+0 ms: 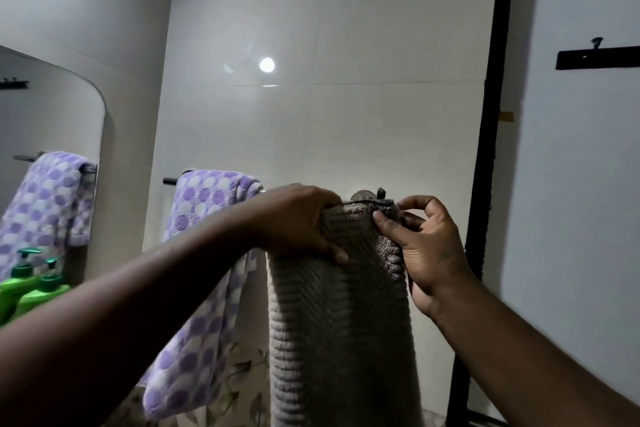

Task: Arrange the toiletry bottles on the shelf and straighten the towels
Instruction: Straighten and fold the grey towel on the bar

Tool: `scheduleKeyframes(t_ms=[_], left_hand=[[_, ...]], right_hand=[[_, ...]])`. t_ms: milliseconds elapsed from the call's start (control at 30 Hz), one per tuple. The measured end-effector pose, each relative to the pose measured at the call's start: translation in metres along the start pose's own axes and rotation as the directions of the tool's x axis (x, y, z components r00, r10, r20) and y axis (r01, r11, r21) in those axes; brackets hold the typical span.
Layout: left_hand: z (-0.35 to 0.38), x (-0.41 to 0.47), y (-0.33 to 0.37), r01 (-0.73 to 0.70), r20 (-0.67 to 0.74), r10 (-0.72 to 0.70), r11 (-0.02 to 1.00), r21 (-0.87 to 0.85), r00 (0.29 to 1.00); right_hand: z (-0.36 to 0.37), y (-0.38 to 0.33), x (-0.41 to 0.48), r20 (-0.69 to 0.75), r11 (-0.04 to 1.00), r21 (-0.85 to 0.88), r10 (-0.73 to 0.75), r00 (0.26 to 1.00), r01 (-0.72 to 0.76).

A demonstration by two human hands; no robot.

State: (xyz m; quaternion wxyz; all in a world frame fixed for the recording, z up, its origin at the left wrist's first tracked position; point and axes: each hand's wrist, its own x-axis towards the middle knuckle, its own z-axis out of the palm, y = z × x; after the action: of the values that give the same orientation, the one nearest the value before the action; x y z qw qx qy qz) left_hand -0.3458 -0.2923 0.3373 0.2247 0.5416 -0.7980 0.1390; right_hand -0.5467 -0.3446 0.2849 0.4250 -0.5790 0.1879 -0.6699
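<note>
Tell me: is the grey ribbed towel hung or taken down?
Hung: grey ribbed towel drapes over the metal rail; left hand and right hand grip its top.

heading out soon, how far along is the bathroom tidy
Nothing looks finished. In hand: left hand and right hand grip the grey ribbed towel at the rail. Left: purple dotted towel hangs bunched and slanted; green pump bottle by the mirror, shelf out of view.

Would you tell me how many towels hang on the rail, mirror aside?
2 for certain: the purple dotted towel on the rail at left, and the grey ribbed towel beside it, gripped by the left hand and right hand. Floral fabric behind may be a third.
</note>
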Motion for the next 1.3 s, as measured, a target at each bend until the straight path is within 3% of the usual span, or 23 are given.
scheduleKeyframes(t_ms=[200, 267, 300, 333, 367, 400, 433, 467, 567, 600, 700, 833, 933, 967, 1033, 1067, 1133, 1200, 1267, 1300], left_hand=[[-0.046, 0.017, -0.017, 0.006, -0.044, -0.006, 1.000, -0.002, 0.999], [-0.057, 0.027, -0.028, 0.028, -0.171, -0.008, 0.993, 0.111, 0.985], [-0.059, 0.033, -0.033, 0.050, -0.303, 0.017, 0.976, 0.212, 0.953], [-0.057, 0.039, -0.038, 0.084, -0.472, 0.082, 0.944, 0.320, 0.878], [-0.053, 0.043, -0.039, 0.144, -0.636, 0.163, 0.904, 0.402, 0.754], [-0.045, 0.047, -0.043, 0.195, -0.745, 0.237, 0.875, 0.442, 0.624], [-0.033, 0.053, -0.047, 0.200, -0.790, 0.283, 0.870, 0.450, 0.543], [-0.017, 0.059, -0.053, 0.162, -0.783, 0.293, 0.882, 0.443, 0.549], [0.041, 0.075, -0.075, 0.100, -0.585, 0.140, 0.928, 0.359, 0.799], [0.056, 0.079, -0.085, 0.113, -0.552, 0.097, 0.936, 0.334, 0.828], [0.071, 0.088, -0.107, 0.071, -0.583, 0.100, 0.962, 0.264, 0.806], [0.062, 0.097, -0.117, 0.003, -0.510, 0.135, 0.965, 0.261, 0.850], [0.047, 0.108, -0.124, -0.043, -0.330, 0.097, 0.985, 0.167, 0.939], [0.040, 0.113, -0.127, -0.066, -0.214, 0.076, 0.996, 0.055, 0.974], [0.027, 0.124, -0.132, -0.056, 0.050, 0.071, 0.966, -0.254, 0.996], [0.021, 0.130, -0.136, -0.019, 0.156, 0.071, 0.949, -0.315, 0.985], [0.014, 0.138, -0.141, 0.053, 0.284, 0.031, 0.957, -0.284, 0.958], [0.009, 0.141, -0.143, 0.117, 0.367, 0.016, 0.934, -0.337, 0.930], [0.006, 0.144, -0.146, 0.156, 0.367, 0.011, 0.894, -0.421, 0.930], [0.004, 0.144, -0.146, 0.114, 0.312, 0.005, 0.924, -0.364, 0.950]], right_hand=[[0.027, 0.004, 0.036, -0.144, 0.978, -0.135, -0.177, 0.974, 0.158], [0.044, 0.000, 0.063, -0.152, 0.951, -0.206, -0.264, 0.952, 0.231], [0.054, -0.001, 0.078, -0.161, 0.939, -0.227, -0.298, 0.941, 0.258], [0.064, -0.001, 0.095, -0.180, 0.930, -0.247, -0.321, 0.930, 0.273], [0.074, -0.002, 0.110, -0.207, 0.920, -0.274, -0.340, 0.917, 0.280], [0.083, 0.001, 0.126, -0.234, 0.911, -0.303, -0.355, 0.905, 0.279], [0.091, 0.005, 0.142, -0.249, 0.900, -0.342, -0.366, 0.897, 0.272], [0.098, 0.010, 0.156, -0.258, 0.878, -0.407, -0.374, 0.891, 0.250], [0.108, 0.028, 0.183, -0.301, 0.780, -0.607, -0.404, 0.864, 0.154], [0.109, 0.035, 0.189, -0.267, 0.725, -0.662, -0.464, 0.845, 0.189], [0.108, 0.051, 0.194, -0.090, 0.514, -0.797, -0.621, 0.778, 0.318], [0.109, 0.051, 0.179, 0.081, 0.214, -0.933, -0.658, 0.749, 0.288], [0.108, 0.044, 0.146, 0.368, -0.024, -0.879, -0.667, 0.647, 0.476], [0.109, 0.043, 0.134, 0.443, -0.026, -0.834, -0.627, 0.641, 0.551], [0.110, 0.045, 0.113, 0.490, 0.051, -0.827, -0.425, 0.761, 0.560], [0.112, 0.046, 0.107, 0.468, 0.058, -0.864, -0.274, 0.840, 0.500], [0.109, 0.046, 0.106, 0.369, 0.010, -0.929, -0.025, 0.929, 0.369], [0.110, 0.038, 0.114, 0.324, 0.056, -0.946, 0.174, 0.930, 0.319], [0.112, 0.032, 0.131, 0.365, 0.236, -0.926, 0.373, 0.853, 0.293], [0.110, 0.032, 0.141, 0.383, 0.329, -0.911, 0.460, 0.801, 0.247]])
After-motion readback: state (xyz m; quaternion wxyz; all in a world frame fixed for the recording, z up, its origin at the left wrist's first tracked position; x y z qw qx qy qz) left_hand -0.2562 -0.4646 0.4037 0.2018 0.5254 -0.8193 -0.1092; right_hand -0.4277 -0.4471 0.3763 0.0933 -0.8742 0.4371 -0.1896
